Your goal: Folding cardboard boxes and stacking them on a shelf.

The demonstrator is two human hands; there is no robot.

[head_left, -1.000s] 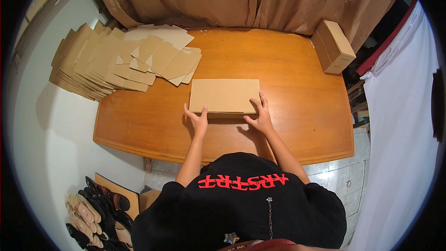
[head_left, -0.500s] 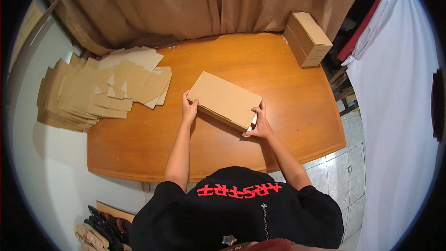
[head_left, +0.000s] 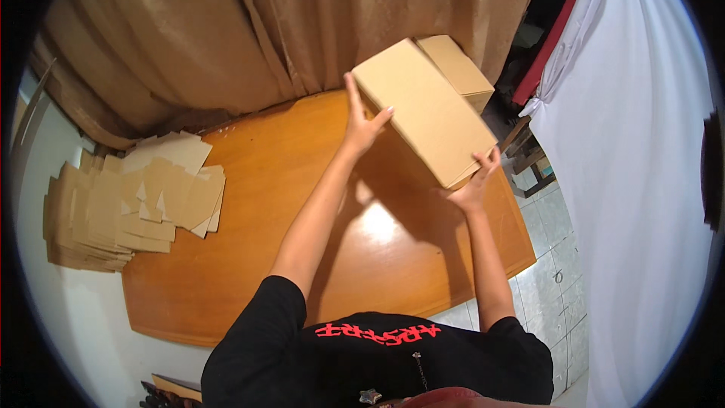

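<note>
Left hand (head_left: pixel 362 130), right hand (head_left: pixel 473 190): clasp opposite ends of cardboard box (head_left: pixel 425 112) | position: raised above wooden table (head_left: pixel 393 264) | beyond: second box (head_left: pixel 455 66), partly hidden

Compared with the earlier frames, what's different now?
The cardboard box, gripped by the left hand and right hand, moved away and rightward, turned clockwise, and now looks lifted off the table, partly hiding the second box. Neither hand let go. The second box and flat cardboard pile stayed put; the camera view shifted.
</note>
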